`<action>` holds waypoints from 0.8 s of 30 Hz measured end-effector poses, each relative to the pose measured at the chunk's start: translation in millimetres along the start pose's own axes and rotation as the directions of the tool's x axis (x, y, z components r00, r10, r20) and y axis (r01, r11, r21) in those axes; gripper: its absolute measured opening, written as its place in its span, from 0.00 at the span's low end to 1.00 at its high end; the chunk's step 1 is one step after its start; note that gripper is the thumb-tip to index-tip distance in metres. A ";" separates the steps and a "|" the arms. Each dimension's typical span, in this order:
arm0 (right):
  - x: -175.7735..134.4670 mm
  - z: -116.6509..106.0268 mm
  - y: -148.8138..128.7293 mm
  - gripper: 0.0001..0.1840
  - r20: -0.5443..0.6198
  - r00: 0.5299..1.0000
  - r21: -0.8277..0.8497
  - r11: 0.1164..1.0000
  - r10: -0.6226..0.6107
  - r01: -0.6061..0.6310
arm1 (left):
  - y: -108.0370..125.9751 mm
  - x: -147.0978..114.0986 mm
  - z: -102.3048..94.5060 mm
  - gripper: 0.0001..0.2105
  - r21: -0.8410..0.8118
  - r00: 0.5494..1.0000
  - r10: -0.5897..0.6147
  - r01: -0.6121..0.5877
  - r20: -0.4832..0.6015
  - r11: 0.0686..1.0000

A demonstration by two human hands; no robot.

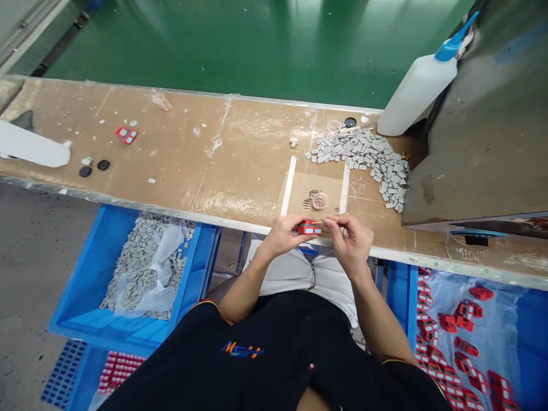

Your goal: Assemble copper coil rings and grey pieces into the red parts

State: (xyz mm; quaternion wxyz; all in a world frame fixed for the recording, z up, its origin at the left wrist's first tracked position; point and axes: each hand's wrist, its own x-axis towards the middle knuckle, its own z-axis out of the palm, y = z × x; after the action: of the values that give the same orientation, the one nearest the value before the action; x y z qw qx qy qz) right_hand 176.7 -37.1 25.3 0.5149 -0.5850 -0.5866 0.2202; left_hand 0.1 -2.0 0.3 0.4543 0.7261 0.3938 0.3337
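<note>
One red piece [310,229] on my feed, pinched in the left hand [283,235] over the near edge of the counter [246,188], probably to steady it while I've got the right hand [354,240] gripping a thin stick [319,222] up close (can't tell if it's touching). Clear cup [320,200] sits just ahead, grey tiles [367,153] heaped beyond, I guess for short reaches.

Over the near edge of the table [240,188], the left hand [283,235] grips a red block [309,228] while the right hand [353,242] pinches a thin stick [317,222] at it. A small cup [320,201] sits just beyond. Toward the far edge, right of the cup, grey pieces [359,149] lie heaped near a white bottle [415,94].
</note>
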 end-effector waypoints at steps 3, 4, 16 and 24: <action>-2.5 -0.2 1.2 0.11 -0.002 1.000 0.011 1.000 -0.012 0.012 | -0.5 0.1 0.0 0.15 0.002 1.000 0.020 -0.020 -0.001 1.000; -3.3 0.5 2.1 0.11 -0.005 1.000 0.033 0.999 -0.013 0.014 | -0.8 0.0 0.1 0.15 -0.002 1.000 0.029 -0.029 -0.004 1.000; -7.6 4.0 4.8 0.09 -0.062 0.997 0.076 0.996 -0.050 0.054 | -3.0 0.5 1.1 0.16 -0.026 0.998 0.049 -0.050 -0.032 0.998; 20.5 0.8 16.1 0.09 -0.164 0.986 0.096 0.995 -0.013 0.029 | -3.0 0.1 -2.3 0.15 -0.155 1.000 -0.013 0.013 0.003 0.988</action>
State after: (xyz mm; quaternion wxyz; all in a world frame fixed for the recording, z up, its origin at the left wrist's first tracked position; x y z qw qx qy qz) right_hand 187.8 -14.6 18.3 0.5917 -0.5690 -0.5369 0.1946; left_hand -2.6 -0.2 -1.6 0.5119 0.6863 0.3711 0.3595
